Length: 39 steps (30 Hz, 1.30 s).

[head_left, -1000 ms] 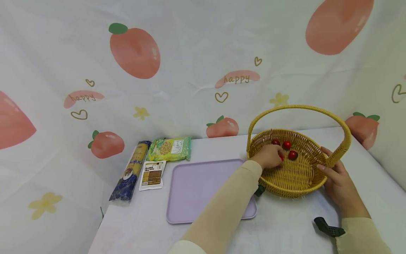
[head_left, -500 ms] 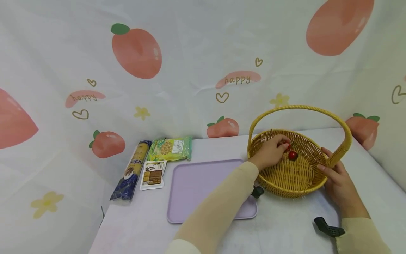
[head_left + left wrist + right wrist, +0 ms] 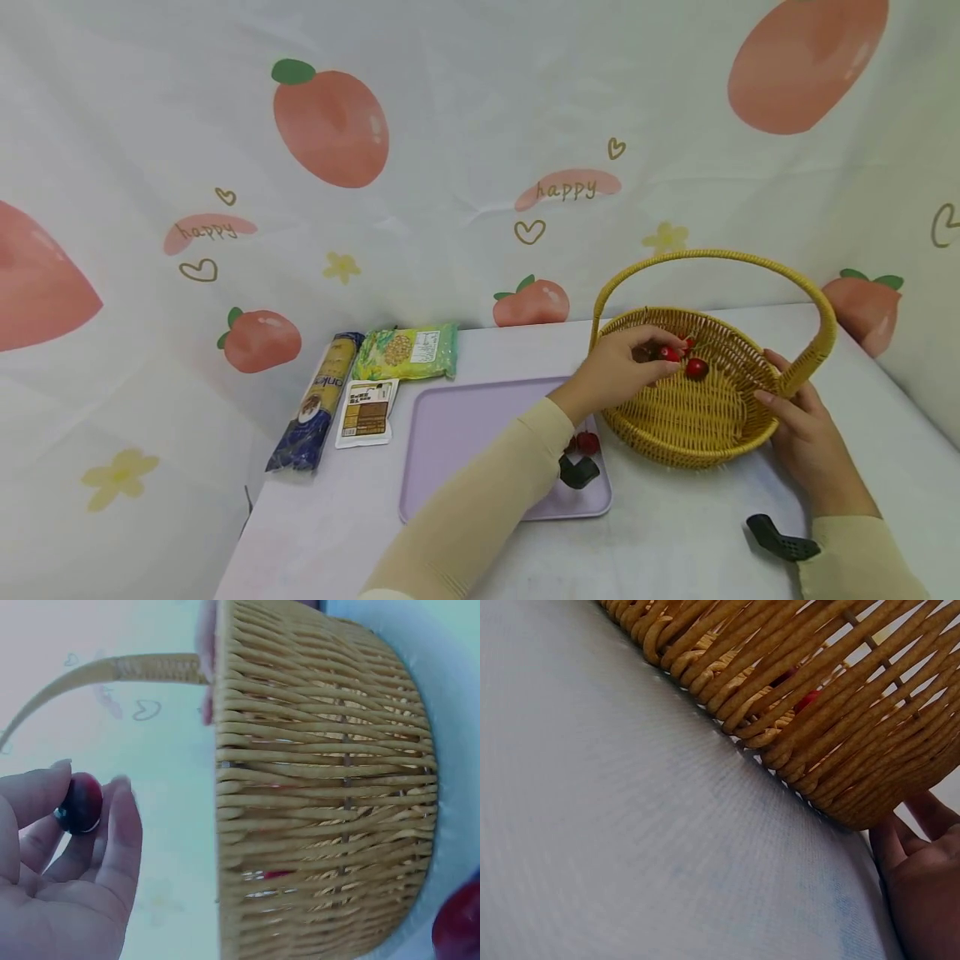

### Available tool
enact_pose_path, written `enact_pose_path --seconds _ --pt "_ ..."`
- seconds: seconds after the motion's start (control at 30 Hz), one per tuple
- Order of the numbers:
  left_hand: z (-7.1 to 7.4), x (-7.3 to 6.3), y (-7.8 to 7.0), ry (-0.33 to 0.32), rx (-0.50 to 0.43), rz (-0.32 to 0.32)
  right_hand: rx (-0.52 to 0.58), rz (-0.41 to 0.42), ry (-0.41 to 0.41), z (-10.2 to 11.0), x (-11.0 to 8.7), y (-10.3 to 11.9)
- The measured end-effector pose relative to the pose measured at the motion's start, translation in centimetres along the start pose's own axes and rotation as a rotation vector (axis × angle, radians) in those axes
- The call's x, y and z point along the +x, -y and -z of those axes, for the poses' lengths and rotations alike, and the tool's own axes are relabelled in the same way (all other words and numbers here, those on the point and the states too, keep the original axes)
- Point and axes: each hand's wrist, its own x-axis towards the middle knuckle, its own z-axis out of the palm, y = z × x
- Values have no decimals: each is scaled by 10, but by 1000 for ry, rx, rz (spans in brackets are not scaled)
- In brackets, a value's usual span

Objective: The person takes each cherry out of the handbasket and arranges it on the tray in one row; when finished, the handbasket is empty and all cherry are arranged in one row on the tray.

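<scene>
My left hand (image 3: 615,368) pinches a dark red cherry (image 3: 82,801) between thumb and fingers. It is raised over the left rim of a yellow wicker basket (image 3: 693,429) with a tall arched handle. Inside the basket lie a round cherry (image 3: 697,368) and, behind it, another red one (image 3: 688,342); the left hand partly covers that area. At the basket's right side, my right hand (image 3: 806,437) grips the rim near the foot of the handle, thumb inside. Red cherries (image 3: 588,443) rest on the lilac tray (image 3: 480,433), partly hidden behind the left forearm.
Left of the tray lie a long blue and gold packet (image 3: 318,400), a green and yellow bag (image 3: 408,352) and a small white and brown pouch (image 3: 366,412). A fruit-printed cloth (image 3: 450,125) hangs behind the white table (image 3: 675,533).
My left hand has picked a cherry from inside the basket and drawn it up and left toward the rim. Cherries on the tray have come into view. My right hand stays on the basket.
</scene>
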Motion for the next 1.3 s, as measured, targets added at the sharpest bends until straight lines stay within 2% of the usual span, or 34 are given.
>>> enact_pose_path --seconds 0.13,0.3,0.4,0.53,0.77,1.03,1.3 --pt "13 -15 1 -25 45 -24 -4 -8 -4 0 0 1" --pt "30 -37 6 -53 -29 9 -13 -18 -10 -1 0 1" --pt "40 -51 11 -70 -89 -3 -22 -22 -14 -1 -1 2" --pt "53 -68 20 -107 -94 -15 -27 -22 -11 -1 -1 2" --pt "71 -97 39 -157 -99 39 5 11 8 -3 1 0" --pt "81 -129 56 -200 -168 113 -13 -3 -4 -3 0 -1" --pt "79 -152 67 -225 -190 201 -14 -1 -2 -1 1 0"
